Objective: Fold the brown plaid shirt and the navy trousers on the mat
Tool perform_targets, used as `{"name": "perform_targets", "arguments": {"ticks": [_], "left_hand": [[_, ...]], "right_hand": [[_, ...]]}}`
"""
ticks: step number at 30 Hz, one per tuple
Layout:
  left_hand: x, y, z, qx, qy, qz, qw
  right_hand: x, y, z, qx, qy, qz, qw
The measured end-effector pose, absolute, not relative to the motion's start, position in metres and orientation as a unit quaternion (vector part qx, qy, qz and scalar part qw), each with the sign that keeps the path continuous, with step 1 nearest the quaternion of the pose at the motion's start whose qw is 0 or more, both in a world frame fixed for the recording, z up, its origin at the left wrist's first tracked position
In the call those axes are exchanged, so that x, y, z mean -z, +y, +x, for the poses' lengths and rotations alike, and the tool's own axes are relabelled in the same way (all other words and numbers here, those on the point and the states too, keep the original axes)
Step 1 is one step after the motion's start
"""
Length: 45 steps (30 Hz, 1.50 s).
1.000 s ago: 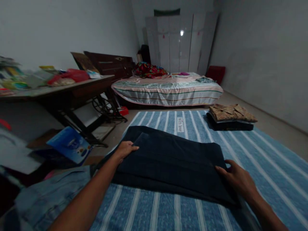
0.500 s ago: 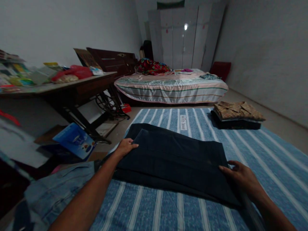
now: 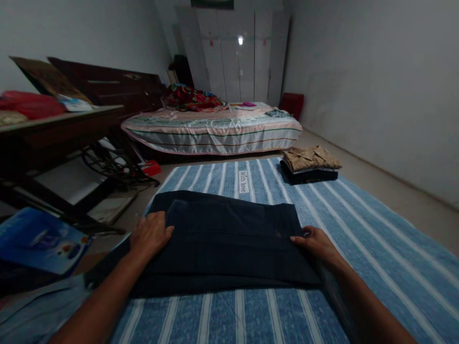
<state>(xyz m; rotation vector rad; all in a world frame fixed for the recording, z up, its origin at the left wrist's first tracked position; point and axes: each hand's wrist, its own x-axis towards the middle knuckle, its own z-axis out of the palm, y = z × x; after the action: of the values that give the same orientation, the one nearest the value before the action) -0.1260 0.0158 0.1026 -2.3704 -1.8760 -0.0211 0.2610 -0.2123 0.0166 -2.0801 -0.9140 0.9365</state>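
Dark navy trousers [image 3: 229,243] lie folded in a long flat shape on the blue-and-white striped bedcover [image 3: 244,315]. My left hand [image 3: 152,234] grips their left end, thumb on top and some fingertips out of sight. At the other end my right hand [image 3: 315,243] pinches the edge between thumb and fingers. A strip of dark cloth shows beside my right forearm, and I cannot tell whether it belongs to the trousers. Part of the trousers reaches out past the left forearm.
A stack of folded clothes [image 3: 310,162], brown patterned on top, sits at the far right of the bedcover. Light blue denim [image 3: 46,306] lies at lower left, near a blue box [image 3: 43,243]. Beyond are a sewing-machine table [image 3: 103,114] and another bed [image 3: 215,134].
The view has turned to the right, so everything sits further left. My left hand has moved from the trousers' upper left corner down onto their left end; the right keeps its pinch.
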Motion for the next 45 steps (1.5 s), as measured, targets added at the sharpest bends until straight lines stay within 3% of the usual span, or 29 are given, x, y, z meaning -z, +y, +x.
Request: {"name": "perform_targets", "arguments": {"ticks": [2, 7, 11, 18, 28, 45], "left_hand": [[-0.104, -0.008, -0.094, 0.037, -0.542, -0.836, 0.076], [-0.092, -0.083, 0.008, 0.11, -0.296, -0.947, -0.055], [-0.069, -0.12, 0.076, 0.144, -0.161, -0.971, -0.101], [-0.017, -0.122, 0.102, 0.16, -0.213, -0.959, -0.092], [-0.015, -0.121, 0.1, 0.135, -0.215, -0.958, -0.133], [-0.012, -0.124, 0.1, 0.172, -0.214, -0.954, -0.119]], "right_hand": [[-0.017, -0.211, 0.264, -0.356, -0.36, -0.798, 0.328], [-0.024, -0.198, 0.279, -0.276, -0.39, -0.818, 0.321], [-0.037, -0.176, 0.298, -0.2, -0.438, -0.811, 0.332], [-0.055, -0.132, 0.313, -0.241, -0.564, -0.705, 0.355], [-0.055, -0.096, 0.313, -0.334, -0.62, -0.661, 0.261], [-0.058, -0.097, 0.302, -0.248, -0.649, -0.701, 0.163]]}}
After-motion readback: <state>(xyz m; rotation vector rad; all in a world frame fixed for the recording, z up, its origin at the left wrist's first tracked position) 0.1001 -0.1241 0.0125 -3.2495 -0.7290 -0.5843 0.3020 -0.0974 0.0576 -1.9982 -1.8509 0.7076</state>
